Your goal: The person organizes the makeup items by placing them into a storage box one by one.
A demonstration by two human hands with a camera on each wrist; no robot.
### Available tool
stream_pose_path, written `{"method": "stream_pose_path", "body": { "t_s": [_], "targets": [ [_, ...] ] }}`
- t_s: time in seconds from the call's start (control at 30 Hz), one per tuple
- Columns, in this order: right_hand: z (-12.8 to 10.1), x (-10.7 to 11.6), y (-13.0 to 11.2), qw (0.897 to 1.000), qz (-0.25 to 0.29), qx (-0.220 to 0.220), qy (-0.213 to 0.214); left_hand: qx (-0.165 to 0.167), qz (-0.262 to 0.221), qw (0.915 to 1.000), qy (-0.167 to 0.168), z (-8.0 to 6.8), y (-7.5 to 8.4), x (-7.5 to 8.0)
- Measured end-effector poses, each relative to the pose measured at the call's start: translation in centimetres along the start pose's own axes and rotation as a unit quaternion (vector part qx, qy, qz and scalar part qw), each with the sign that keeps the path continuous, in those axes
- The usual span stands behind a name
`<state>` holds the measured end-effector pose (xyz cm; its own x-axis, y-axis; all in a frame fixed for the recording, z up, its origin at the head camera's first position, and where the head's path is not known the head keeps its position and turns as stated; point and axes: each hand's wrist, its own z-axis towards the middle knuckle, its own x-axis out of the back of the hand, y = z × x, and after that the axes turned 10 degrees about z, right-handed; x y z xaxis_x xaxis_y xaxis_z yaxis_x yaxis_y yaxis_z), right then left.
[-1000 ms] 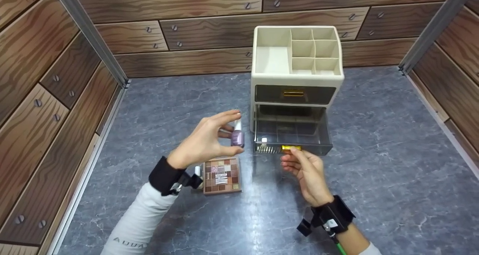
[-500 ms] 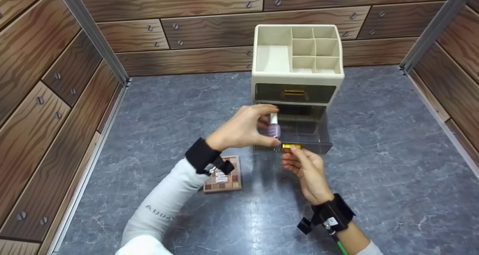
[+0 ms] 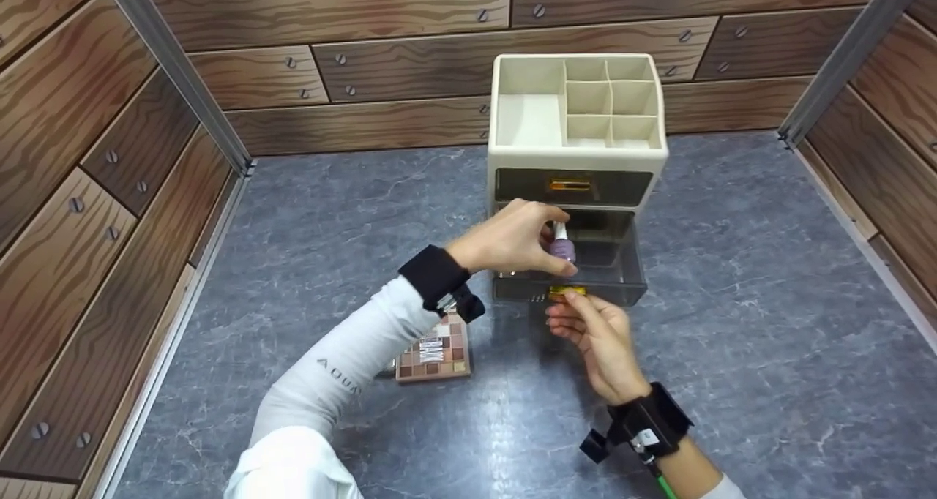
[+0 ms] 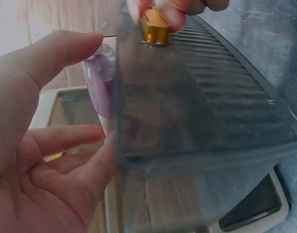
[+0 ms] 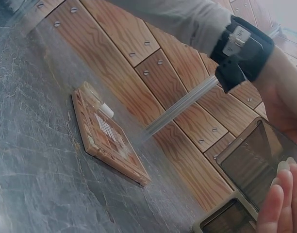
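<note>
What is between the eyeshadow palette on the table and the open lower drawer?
In the head view, the left forearm with its black wrist strap crosses between the eyeshadow palette and the open drawer; below it, bare table.

Lilac polish bottle (image 3: 561, 249) upright over open smoky drawer (image 3: 615, 276); contents unclear

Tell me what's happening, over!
Left hand holds purple nail polish bottle over open drawer. Right hand pinches gold handle. Nothing blocking.
</note>
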<state>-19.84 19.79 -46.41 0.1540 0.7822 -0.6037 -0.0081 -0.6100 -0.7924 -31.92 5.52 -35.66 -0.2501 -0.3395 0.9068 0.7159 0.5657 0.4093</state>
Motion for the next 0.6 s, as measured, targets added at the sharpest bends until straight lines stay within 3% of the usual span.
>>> {"method": "stream_pose_path", "body": {
  "t_s": [0.17, 0.33, 0.6],
  "targets": [
    [0.0, 0.0, 0.0, 1.000, -0.003, 0.000, -0.003, 0.025, 0.037, 0.9990, -0.009, 1.1, 0.4, -0.6],
    [0.0, 0.0, 0.0, 1.000, -0.008, 0.001, 0.003, 0.012, 0.065, 0.9975, -0.025, 2.1, 0.8, -1.0],
    [0.0, 0.0, 0.1, 1.000, -0.002, 0.003, 0.002, 0.007, 0.124, 0.9891, -0.080, 3.2, 1.4, -1.5]
  ]
}}
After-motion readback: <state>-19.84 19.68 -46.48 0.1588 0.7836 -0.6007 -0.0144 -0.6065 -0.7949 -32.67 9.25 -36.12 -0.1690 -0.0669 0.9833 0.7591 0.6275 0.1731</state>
